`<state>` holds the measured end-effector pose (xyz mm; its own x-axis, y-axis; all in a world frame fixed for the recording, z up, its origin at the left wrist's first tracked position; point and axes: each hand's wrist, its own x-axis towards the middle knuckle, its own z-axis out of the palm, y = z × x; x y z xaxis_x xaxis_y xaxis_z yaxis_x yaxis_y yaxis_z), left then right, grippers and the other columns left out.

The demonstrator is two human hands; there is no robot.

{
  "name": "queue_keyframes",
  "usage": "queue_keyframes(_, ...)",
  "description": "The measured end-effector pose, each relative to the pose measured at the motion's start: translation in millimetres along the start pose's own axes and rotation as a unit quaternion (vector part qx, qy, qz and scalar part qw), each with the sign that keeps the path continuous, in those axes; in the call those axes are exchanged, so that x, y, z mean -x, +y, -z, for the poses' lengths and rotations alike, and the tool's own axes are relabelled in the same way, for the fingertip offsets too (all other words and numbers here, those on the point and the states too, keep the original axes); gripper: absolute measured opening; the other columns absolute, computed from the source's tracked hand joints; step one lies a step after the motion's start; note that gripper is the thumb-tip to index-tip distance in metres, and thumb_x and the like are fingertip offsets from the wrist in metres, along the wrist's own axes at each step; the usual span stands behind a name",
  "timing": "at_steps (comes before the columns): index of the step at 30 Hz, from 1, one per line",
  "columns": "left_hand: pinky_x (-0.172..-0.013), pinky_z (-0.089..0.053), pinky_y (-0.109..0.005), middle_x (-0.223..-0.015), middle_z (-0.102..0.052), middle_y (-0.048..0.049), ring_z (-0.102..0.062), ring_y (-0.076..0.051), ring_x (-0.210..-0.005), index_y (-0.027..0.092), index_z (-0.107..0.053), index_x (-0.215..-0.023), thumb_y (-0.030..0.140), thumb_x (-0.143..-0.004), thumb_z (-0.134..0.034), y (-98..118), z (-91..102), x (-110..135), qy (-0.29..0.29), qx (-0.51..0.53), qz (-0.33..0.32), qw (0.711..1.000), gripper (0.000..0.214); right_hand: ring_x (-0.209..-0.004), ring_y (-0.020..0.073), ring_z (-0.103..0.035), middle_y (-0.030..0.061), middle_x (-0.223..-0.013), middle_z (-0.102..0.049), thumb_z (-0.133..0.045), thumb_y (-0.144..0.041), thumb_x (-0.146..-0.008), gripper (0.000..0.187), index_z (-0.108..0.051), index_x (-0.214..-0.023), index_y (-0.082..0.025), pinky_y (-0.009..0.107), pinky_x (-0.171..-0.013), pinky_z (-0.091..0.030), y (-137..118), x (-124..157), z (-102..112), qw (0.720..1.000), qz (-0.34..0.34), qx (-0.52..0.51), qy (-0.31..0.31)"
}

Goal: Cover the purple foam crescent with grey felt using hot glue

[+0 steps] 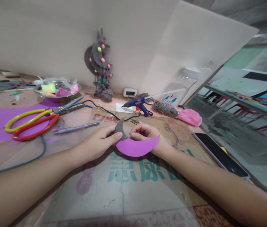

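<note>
My left hand (99, 140) is closed on a grey felt piece (120, 129) with a pointed tip, its thumb pressed on the front. A purple crescent (138, 147) extends to the right from the felt's lower edge, and the two touch. The crescent's right point lies in front of my right wrist. My right hand (146, 132) is curled just above the crescent, with thumb and fingertips brought together. Whatever may be between those fingertips is too small or hidden to make out. Both hands are over a printed cardboard sheet (128, 195).
A blue glue gun (138, 104) stands behind my hands, near grey yarn (164, 108). Scissors (35, 123) and a pen (76, 127) lie left; a phone (219, 154) lies right. Grey moon ornaments (99, 56) with coloured balls hang behind. A metal bowl (57, 97) holds colourful items.
</note>
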<state>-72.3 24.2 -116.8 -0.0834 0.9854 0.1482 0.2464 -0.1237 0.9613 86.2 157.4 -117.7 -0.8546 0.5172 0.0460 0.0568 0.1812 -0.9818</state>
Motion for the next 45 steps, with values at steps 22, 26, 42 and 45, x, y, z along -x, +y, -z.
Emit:
queue_keyframes(22, -0.041, -0.021, -0.016, -0.055, -0.037, 0.0085, -0.029, -0.004, -0.041, 0.019, -0.047, -0.081, 0.036, -0.085, -0.056, -7, -3.7, -3, 0.084, 0.221, 0.044, 0.971, 0.019, -0.048, 0.0092, -0.049, -0.0033, -0.060, -0.054, -0.061, -0.041, -0.079, 0.025, -0.049, -0.084, -0.019, 0.022, -0.046, -0.041, -14, 11, -2, 0.998, 0.027, 0.030, 0.051)
queue_keyframes(26, -0.041, -0.022, -0.016, -0.055, -0.037, 0.0086, -0.030, -0.004, -0.042, 0.018, -0.050, -0.086, 0.039, -0.084, -0.055, -7, -3.8, -3, 0.094, 0.186, 0.044, 0.977, 0.022, -0.053, 0.0123, -0.052, -0.0017, -0.061, -0.055, -0.058, -0.036, -0.082, 0.018, -0.049, -0.081, -0.020, 0.026, -0.052, -0.044, -17, 14, -4, 0.977, 0.083, 0.169, 0.102)
queue_keyframes(42, -0.043, -0.030, -0.019, -0.062, -0.054, 0.0039, -0.045, -0.008, -0.047, 0.015, -0.054, -0.098, 0.037, -0.078, -0.062, 6, -0.4, -3, 0.139, 0.139, 0.087, 0.977, 0.031, -0.078, 0.0171, -0.052, 0.0060, -0.086, -0.056, -0.043, -0.016, -0.084, 0.017, -0.050, -0.099, -0.019, 0.031, -0.070, -0.043, -30, 25, 2, 0.867, 0.313, 0.387, 0.024)
queue_keyframes(45, -0.043, -0.028, -0.018, -0.062, -0.050, 0.0047, -0.041, -0.006, -0.046, 0.014, -0.054, -0.090, 0.038, -0.078, -0.062, 2, -1.0, -3, 0.127, 0.130, 0.081, 0.980, 0.028, -0.078, 0.0165, -0.054, 0.0048, -0.084, -0.058, -0.044, -0.026, -0.089, 0.013, -0.055, -0.090, -0.019, 0.030, -0.071, -0.042, -31, 18, 1, 0.909, 0.203, 0.353, 0.090)
